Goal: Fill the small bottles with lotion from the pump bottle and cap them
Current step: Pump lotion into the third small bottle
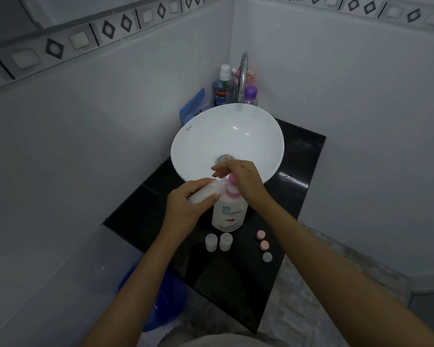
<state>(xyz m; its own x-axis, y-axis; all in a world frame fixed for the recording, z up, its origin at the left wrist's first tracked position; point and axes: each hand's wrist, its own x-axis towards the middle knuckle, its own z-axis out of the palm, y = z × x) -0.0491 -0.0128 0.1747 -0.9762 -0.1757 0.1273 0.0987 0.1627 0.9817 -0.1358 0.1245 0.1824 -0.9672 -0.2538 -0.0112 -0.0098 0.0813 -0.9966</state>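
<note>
A white pump bottle (229,213) with a pink pump head stands on the black counter (296,186) in front of the basin. My left hand (186,206) grips a small white bottle (203,194), tilted with its mouth at the pump spout. My right hand (243,180) rests its palm on the pump head, fingers spread. Two more small white bottles (211,242) (225,241) stand upright without caps, just in front of the pump bottle. Three loose caps lie to the right: two pink caps (260,234) (264,245) and one grey cap (267,256).
A white bowl basin (198,141) sits on the counter with a chrome tap (243,76) behind it. Mouthwash (221,88), a purple-capped bottle (250,95) and a blue pouch (193,106) crowd the back corner. A blue bucket (163,304) stands on the floor at lower left.
</note>
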